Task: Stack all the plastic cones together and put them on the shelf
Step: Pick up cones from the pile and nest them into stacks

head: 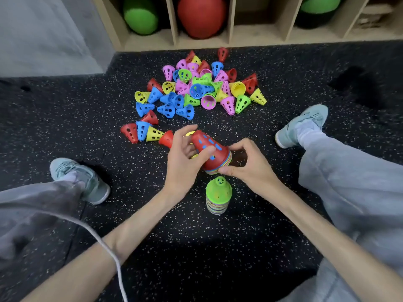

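A stack of nested cones with a red one outermost [214,152] is held tilted above the floor, tip pointing up and left. My left hand [185,158] grips its upper part with thumb and fingers curled round it. My right hand [246,165] pinches the stack's wide rim of coloured edges. Just below, a second stack topped by a green cone [218,196] stands upright on the floor. A pile of loose cones [196,90] in red, blue, yellow, pink and green lies farther ahead. The wooden shelf [257,35] runs along the back.
My two feet in pale blue shoes [78,177] [303,125] flank the work area on the speckled black floor. Shelf compartments hold a green ball [140,15], a red ball [200,16] and another green ball [318,5]. A white cord [109,247] crosses my left forearm.
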Available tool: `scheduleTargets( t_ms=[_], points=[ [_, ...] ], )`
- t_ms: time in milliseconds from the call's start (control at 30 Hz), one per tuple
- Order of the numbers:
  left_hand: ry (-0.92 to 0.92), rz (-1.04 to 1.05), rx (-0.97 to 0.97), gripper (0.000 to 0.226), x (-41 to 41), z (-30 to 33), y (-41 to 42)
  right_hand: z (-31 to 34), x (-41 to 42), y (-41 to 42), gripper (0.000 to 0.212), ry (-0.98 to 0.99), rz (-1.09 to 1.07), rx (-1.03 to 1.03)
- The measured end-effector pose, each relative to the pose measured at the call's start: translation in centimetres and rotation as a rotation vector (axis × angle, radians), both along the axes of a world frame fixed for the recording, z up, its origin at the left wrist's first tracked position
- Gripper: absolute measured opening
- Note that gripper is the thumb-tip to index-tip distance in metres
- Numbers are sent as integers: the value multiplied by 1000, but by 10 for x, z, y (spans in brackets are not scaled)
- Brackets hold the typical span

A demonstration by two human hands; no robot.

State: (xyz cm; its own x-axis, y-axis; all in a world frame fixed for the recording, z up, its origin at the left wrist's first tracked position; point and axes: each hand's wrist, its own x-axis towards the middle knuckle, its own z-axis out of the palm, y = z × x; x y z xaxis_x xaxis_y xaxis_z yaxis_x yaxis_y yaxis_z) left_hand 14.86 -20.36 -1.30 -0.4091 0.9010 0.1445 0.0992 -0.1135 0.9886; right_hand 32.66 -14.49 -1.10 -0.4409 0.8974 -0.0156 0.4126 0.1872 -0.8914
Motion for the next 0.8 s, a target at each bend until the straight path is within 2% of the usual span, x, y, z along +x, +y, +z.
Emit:
scheduleTargets(
  t_ms=[133,367,500,633,800],
  points=[
    [48,-19,-59,45,4,-12,-6,-11,4,1,55,-81,63,-69],
    [142,-83,-110,35,10,-32,-26,-40,11,-5,70,-185,206,-57],
    [163,-106,-167,37,8,-48,-31,-47,18,-3,65,-266,258,-81],
    [238,-230,-193,37,14,-55,-32,-47,18,1,51,-230,238,-90],
    [251,-236,-146,43,16,-66,-31,-43,20,2,40,-226,250,-126]
  ],
)
